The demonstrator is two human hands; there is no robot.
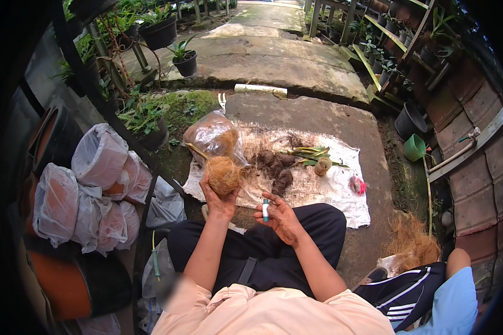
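Note:
My left hand (221, 204) is closed around the underside of a brown coconut-fibre ball (222, 174) with loose strands and a thin stalk at its upper left. In my right hand (285, 224), just right of the ball, a small teal and white stick-shaped tool (265, 209) is held upright between the fingers; its exact kind is unclear. Behind the ball sits a clear plastic bag (204, 131) of brown fibre. Dark soil clumps (276, 167), cut green leaves (313, 153), a roll of twine (322, 166) and a small pink-red bundle (357, 185) lie on a whitish sack (341, 201).
Plastic-wrapped pots (98, 190) are piled at the left. A white pipe piece (260, 90) lies beyond the sack. At the right are a green pot (414, 148) and loose fibre (411, 243). Another person in a blue sleeve (455, 301) sits close on the right.

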